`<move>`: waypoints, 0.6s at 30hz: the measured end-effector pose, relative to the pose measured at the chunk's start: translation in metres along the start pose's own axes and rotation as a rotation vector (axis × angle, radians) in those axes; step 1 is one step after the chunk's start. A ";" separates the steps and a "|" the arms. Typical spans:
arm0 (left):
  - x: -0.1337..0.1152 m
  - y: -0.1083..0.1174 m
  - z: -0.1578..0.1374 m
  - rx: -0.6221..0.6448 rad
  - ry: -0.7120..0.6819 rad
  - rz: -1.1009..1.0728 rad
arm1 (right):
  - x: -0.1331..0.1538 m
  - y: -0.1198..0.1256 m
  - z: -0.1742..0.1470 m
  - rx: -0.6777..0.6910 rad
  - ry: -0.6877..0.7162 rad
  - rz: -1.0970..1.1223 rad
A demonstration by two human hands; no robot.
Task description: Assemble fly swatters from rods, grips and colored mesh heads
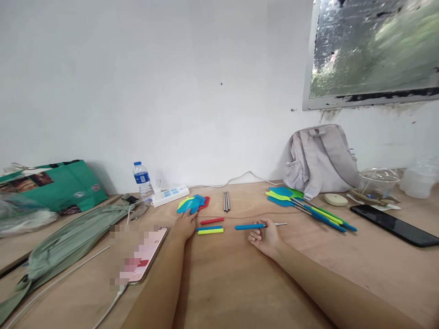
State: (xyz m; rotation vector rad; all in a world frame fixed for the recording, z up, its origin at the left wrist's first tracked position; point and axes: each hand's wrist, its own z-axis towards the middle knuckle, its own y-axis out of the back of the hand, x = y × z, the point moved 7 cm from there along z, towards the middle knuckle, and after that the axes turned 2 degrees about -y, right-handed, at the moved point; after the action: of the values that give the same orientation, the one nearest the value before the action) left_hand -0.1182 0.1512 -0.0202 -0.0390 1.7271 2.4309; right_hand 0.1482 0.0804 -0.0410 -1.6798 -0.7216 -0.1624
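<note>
My right hand point(266, 237) is closed around a blue handle point(248, 226), with a thin metal rod pointing right out of it. Reaching forward, my left hand point(184, 225) has its fingers stretched onto the near edge of a blue flat swatter-like head point(192, 205). Beneath and beside that head lie a red head point(206, 204) and a yellow one, partly covered. Between my hands are a loose red handle point(211, 221), a blue handle point(210, 228) and a yellow handle point(210, 231). Several metal rods point(227, 201) lie side by side behind them.
Long-handled swatter-like pieces point(308, 211) are piled at right, before a grey backpack point(322, 160). A black phone point(393, 225) and plastic cup point(377, 183) lie farther right. Leftward are a charging phone point(147, 256), green strapped bag point(75, 233), power strip point(170, 195) and water bottle point(141, 179).
</note>
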 end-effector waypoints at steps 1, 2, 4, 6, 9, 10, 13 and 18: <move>-0.001 0.001 -0.001 -0.013 -0.012 -0.006 | 0.000 0.000 0.000 0.004 -0.002 -0.001; -0.002 0.003 -0.001 -0.025 -0.022 -0.013 | 0.000 0.000 0.001 0.008 -0.005 -0.004; -0.004 0.006 -0.003 -0.052 -0.037 -0.031 | -0.001 0.000 0.001 0.009 -0.014 -0.012; -0.008 0.011 -0.005 -0.078 -0.050 -0.045 | -0.001 0.000 0.001 0.009 -0.022 -0.022; -0.013 0.025 -0.013 -0.210 -0.047 -0.177 | 0.001 -0.001 0.000 0.018 -0.024 -0.036; -0.013 0.032 -0.017 -0.285 -0.034 -0.253 | 0.001 -0.002 0.000 0.022 -0.025 -0.044; -0.010 0.055 -0.033 -0.524 0.076 -0.488 | 0.002 -0.002 0.000 0.004 -0.016 -0.109; -0.012 0.071 -0.050 -0.660 0.295 -0.942 | 0.007 -0.003 0.000 -0.014 0.043 -0.223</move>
State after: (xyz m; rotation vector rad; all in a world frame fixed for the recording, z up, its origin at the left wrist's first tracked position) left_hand -0.1206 0.0795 0.0312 -1.0527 0.6008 2.1207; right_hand 0.1524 0.0834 -0.0352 -1.6016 -0.8762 -0.3599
